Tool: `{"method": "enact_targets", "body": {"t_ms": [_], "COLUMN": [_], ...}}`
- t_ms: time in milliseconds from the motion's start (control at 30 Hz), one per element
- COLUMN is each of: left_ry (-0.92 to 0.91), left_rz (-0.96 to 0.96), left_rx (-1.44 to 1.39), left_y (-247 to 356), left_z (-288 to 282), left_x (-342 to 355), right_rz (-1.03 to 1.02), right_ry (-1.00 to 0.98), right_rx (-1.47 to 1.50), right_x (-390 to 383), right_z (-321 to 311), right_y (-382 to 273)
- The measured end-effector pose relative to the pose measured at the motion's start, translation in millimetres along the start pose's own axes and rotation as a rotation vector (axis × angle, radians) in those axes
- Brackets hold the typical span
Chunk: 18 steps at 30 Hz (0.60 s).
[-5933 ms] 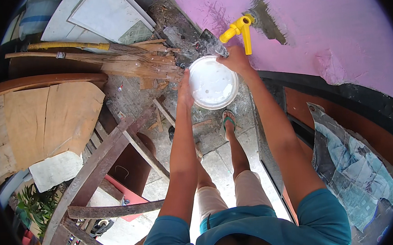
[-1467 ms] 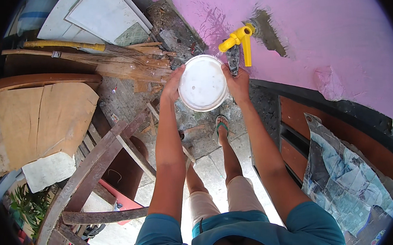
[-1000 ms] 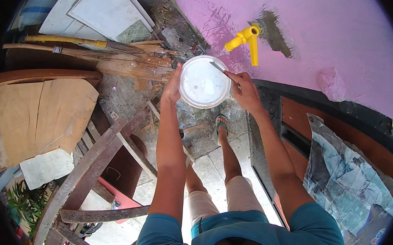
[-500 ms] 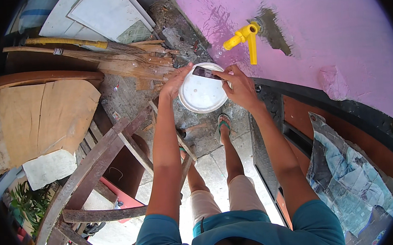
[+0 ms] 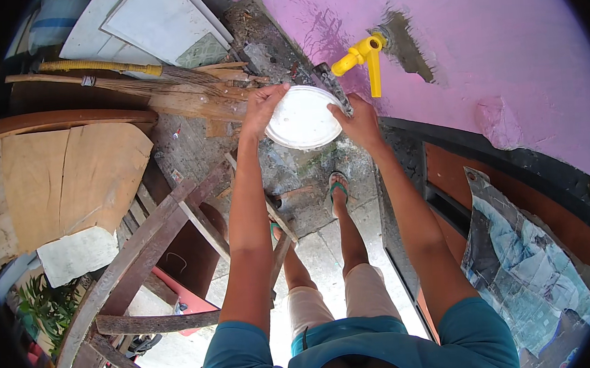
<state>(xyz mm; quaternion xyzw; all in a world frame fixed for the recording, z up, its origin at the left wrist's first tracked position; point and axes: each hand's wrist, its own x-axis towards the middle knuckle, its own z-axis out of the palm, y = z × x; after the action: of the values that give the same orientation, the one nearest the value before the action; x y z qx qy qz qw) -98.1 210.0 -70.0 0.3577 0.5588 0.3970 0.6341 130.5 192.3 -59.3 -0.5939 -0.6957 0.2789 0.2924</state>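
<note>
A round white lid (image 5: 302,118), like one from a bucket, is held out in front of me, tilted, below and left of a yellow tap (image 5: 358,59). My left hand (image 5: 266,109) grips its left rim, fingers closed. The right rim is pinched by my right hand (image 5: 361,120), thumb on the upper face; its other fingers are partly hidden. Just beyond the lid's right edge, under the tap's spout, a dark narrow thing (image 5: 328,77) shows in part; whether my right hand holds it I cannot make out.
The tap sticks out of a pink wall (image 5: 504,39). Two stick brooms (image 5: 117,80) and broken boards lie at the left. A wooden frame (image 5: 128,247) stands by my left arm. A crumpled, worn sheet (image 5: 519,257) leans at the right.
The lid has been raised slightly and tipped. My right hand has gone from the dark rectangular piece on the lid's face to the rim, and that piece no longer lies on the face.
</note>
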Motion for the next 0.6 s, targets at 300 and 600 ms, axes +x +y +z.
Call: {"method": "enact_targets", "body": {"t_ms": [300, 600], "left_ry": [0.277, 0.307], "left_rz": [0.398, -0.007], "left_rx": [0.801, 0.464], "left_y": [-35.2, -63.6], "left_z": [87.4, 80.7], "left_x": [17.4, 23.4], "right_rz": [0.323, 0.209], "right_ry": [-0.113, 0.030], "right_rx": [0.122, 0.317], "right_x": [15.2, 1.1], "right_z": [8.3, 3.5], "right_y": [10.0, -21.3]}}
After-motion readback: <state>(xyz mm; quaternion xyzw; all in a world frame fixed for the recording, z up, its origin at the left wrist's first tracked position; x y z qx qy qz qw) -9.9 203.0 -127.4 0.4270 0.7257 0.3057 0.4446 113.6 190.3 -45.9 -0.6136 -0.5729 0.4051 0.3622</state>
